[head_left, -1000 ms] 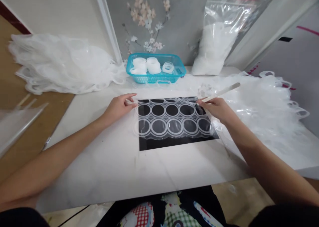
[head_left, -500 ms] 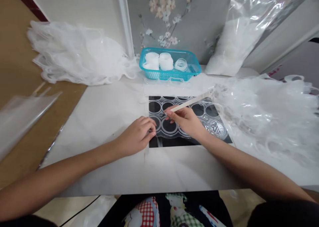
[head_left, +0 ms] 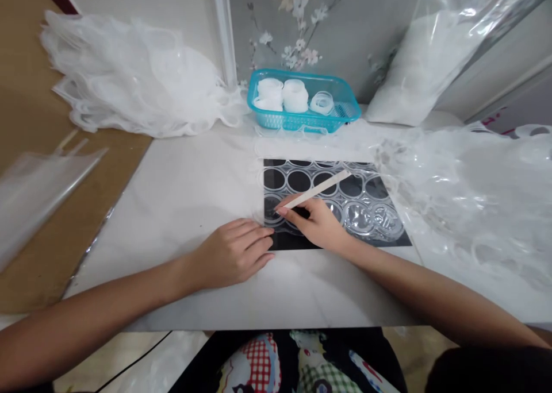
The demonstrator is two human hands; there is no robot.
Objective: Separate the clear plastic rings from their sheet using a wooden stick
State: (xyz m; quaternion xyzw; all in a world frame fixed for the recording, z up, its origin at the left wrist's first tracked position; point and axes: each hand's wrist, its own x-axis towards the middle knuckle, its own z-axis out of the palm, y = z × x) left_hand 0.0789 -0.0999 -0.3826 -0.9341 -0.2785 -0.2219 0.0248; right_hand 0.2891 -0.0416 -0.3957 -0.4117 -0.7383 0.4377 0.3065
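My right hand (head_left: pixel 317 223) is closed around a pale flat stick (head_left: pixel 321 188), whose far end slants up to the right. The stick's lower tip is at the left end of a clear plastic sheet with round rings (head_left: pixel 299 180), which lies over a black rectangular mat (head_left: pixel 282 242). My left hand (head_left: pixel 241 252) lies palm down with fingers stretched out, holding nothing. Its fingertips reach the lower left edge of the mat. My right hand hides part of the front row of rings.
Behind the mat stands a blue plastic basket (head_left: pixel 304 122) holding stacks of white rings. Piles of thin ring-patterned sheets lie at left (head_left: pixel 142 83) and right (head_left: pixel 478 186). A clear bag of white material (head_left: pixel 416 71) leans at the back right.
My left hand has uncurled and flattened, moving slightly nearer me. My right hand has shifted left and down with the stick. The whole view has tilted a little.
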